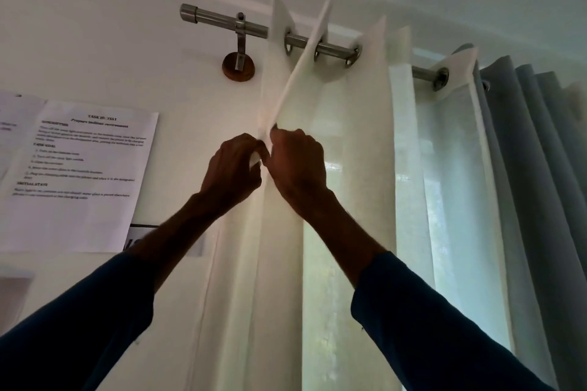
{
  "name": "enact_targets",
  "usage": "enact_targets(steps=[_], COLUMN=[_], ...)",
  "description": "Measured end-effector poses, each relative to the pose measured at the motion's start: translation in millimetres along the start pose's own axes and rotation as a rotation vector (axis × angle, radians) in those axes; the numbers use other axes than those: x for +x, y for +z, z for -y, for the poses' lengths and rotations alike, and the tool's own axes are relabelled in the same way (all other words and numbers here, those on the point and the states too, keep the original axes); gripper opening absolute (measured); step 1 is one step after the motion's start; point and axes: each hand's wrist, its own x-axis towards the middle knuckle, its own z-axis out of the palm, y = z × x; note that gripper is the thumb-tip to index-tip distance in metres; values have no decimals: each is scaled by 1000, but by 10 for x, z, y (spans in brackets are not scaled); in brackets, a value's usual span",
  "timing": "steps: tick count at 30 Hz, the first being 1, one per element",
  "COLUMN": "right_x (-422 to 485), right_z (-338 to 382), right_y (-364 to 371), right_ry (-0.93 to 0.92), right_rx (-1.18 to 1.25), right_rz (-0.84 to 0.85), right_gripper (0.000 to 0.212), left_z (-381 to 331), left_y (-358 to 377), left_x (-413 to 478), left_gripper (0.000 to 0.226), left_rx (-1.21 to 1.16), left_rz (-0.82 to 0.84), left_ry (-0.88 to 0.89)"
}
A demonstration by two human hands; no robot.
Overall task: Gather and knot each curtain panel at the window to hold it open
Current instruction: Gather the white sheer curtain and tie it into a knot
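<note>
1. The left hand (233, 168) and right hand (298, 165) meet at the centre of the frame. Both have curled fingers pinching the front edge of the white curtain (349, 168).
2. From the hands that edge runs taut, up and to the right, to the rod (222, 20). The rest of the panel hangs in folds below.
3. A bracket (239, 63) holds the rod to the wall, upper centre.
4. A grey curtain (524, 168) hangs just beside the white one, at the right.
5. A printed sheet (85, 174) is stuck on the wall at the left, with the left forearm crossing its lower corner.
</note>
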Motion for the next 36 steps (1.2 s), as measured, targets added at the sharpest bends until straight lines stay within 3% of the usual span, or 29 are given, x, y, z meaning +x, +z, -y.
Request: enact_targets(steps=[3,6,10,12,19,26,32,36], right_x=[-280,-642,-946,-1040,-1269,-1422,-1680,-1813], right_z=[-251,-490,-773,-851,-626,-548,-437,-359], right_y=[10,-7,-79,-149,-159,-184,-147,-147], right_ry=[20,51,163,183,-50,-23,8,57], right_rx=[-6,-15,-2,19,18,-100,-38,33], right_rz=[122,80,66,75,12,14,91,110], right_gripper=[29,47,53,48,12,11,23,25], left_z=[-90,-291,-538,-631,-941,-871,-943,-945], left_y=[9,-2,31,69,64,-98,-193,-221], left_x=[-45,-97,-224,-331,-649,-871,-1186,-1380], left_gripper=[27,25,23,23,10,25,64,38], left_rx=[-48,-162,-210,-213,-288,-456,-284,-318], left_rz=[78,184,260,274,357,510,189,229], left_ry=[-11,17,-8,-21,-139,-373,-159,-174])
